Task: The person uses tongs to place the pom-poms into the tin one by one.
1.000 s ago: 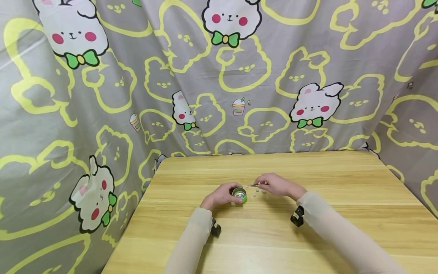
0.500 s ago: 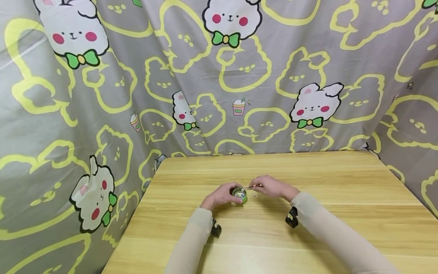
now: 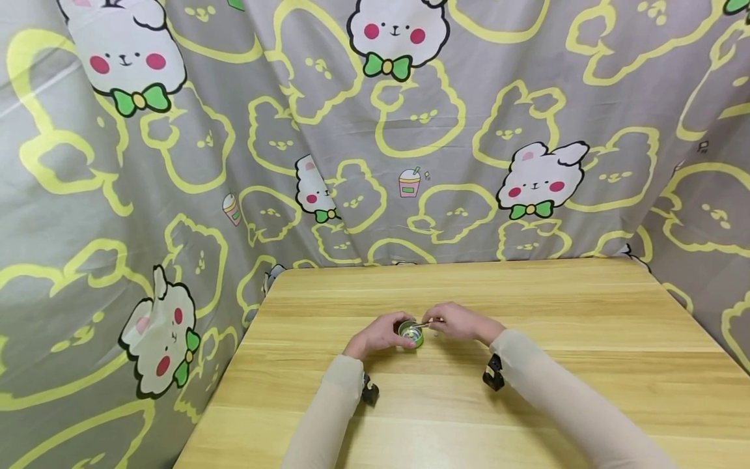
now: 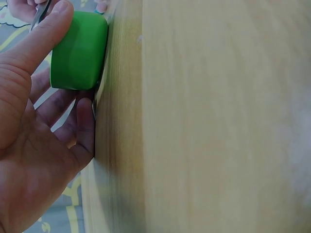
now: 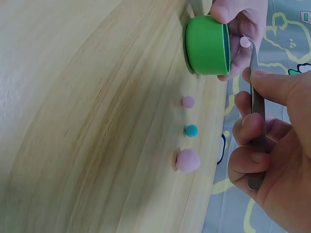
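My left hand (image 3: 383, 331) steadies a small round green container (image 5: 206, 46), thumb on one side and fingers curled round the other. It stands upright on the table, its mouth up. My right hand (image 3: 459, 320) pinches metal tweezers (image 5: 257, 107) between thumb and fingers. At the tweezers' tips is a small pale pink ball (image 5: 245, 42), over the container's mouth. Several small light bits show inside the container in the head view. On the table beside it lie a small pink ball (image 5: 188, 101), a teal ball (image 5: 191, 130) and a larger pink ball (image 5: 187, 160), in a row.
The wooden table (image 3: 328, 404) stretches around both hands. Behind it and at the sides hangs a grey patterned curtain (image 3: 351, 130). Each wrist carries a black camera mount, such as the one on the right wrist (image 3: 493, 372).
My right hand has moved left with the tweezers, from beside the balls on the table to the container's mouth. My left hand and the container have stayed in place.
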Demonstrator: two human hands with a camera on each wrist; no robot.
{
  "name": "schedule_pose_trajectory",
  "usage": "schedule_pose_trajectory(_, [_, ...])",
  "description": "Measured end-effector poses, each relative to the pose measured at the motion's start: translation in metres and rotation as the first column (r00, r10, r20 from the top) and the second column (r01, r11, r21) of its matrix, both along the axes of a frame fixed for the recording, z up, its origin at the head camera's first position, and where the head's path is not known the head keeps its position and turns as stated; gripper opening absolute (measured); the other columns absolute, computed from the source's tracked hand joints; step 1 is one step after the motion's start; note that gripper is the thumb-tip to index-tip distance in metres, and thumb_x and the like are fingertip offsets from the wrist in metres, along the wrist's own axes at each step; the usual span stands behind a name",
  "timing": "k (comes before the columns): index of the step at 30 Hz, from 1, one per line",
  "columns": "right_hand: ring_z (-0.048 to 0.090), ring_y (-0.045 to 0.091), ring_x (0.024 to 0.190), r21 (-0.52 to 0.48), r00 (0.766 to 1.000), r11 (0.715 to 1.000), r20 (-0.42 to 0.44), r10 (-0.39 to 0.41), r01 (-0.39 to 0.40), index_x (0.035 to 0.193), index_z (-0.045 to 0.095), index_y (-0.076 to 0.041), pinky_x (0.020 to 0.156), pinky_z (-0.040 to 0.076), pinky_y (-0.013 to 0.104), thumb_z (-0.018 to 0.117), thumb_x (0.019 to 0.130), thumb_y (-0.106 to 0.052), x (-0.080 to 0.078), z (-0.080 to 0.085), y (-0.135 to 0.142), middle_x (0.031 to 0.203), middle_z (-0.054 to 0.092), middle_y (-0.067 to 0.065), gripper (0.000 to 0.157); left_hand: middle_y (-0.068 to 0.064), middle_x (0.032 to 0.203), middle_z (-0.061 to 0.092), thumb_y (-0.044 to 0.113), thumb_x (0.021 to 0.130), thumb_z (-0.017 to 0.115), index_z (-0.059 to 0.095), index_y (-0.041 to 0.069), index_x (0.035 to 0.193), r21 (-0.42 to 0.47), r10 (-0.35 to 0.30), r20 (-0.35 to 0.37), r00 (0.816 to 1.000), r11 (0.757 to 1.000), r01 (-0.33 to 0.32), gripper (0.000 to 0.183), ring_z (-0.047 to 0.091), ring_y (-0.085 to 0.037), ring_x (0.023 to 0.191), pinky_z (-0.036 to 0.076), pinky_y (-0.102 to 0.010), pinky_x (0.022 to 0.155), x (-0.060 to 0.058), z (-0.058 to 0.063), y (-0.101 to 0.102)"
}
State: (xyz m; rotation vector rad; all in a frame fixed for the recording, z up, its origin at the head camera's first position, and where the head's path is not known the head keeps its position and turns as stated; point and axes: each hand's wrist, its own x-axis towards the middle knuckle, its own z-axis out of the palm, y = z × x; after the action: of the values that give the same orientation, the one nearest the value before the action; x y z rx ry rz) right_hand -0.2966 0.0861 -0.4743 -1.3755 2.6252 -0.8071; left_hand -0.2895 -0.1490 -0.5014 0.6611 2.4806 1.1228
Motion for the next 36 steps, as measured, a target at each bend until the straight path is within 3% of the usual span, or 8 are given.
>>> schedule_pose_trajectory(13, [0.06,0.02,0.095,0.002,0.999,1.0,0.023,-0.029,0.029,0.107,0.068,-0.007,0.082,0.048,0.038,0.057,0.095,-0.01,0.002,-0.003,-0.004,0.103,0.065,0.005,0.017,0.008,0.107,0.059,0.023,0.08,0.077,0.058,0.017,0.123,0.0,-0.004,-0.002,1.0,1.0,0.004,0.047,0.054,-0.01,0.097,0.043,-0.027,0.085,0.0,-0.002,0.0])
schedule_pose_trajectory(21, [0.059,0.013,0.088,-0.009,0.998,0.998,0.042,-0.057,0.057,0.107,0.068,-0.008,0.077,0.048,0.034,0.057,0.095,-0.012,0.003,-0.003,-0.002,0.099,0.065,0.001,0.017,0.008,0.106,0.059,0.023,0.08,0.078,0.058,0.016,0.123,0.005,0.002,0.004,1.0,1.0,-0.002,0.048,0.054,-0.01,0.096,0.043,-0.027,0.084,-0.001,-0.002,0.001])
schedule_pose_trajectory(36, [0.056,0.011,0.083,-0.016,0.991,0.992,0.063,-0.121,0.122,0.109,0.067,-0.008,0.072,0.046,0.033,0.056,0.095,-0.012,0.004,0.004,0.027,0.096,0.062,-0.001,0.018,0.006,0.11,0.059,0.027,0.078,0.079,0.058,0.018,0.123,-0.02,0.02,-0.007,1.0,1.0,-0.02,0.05,0.054,-0.01,0.1,0.042,-0.029,0.089,-0.001,-0.003,0.0])
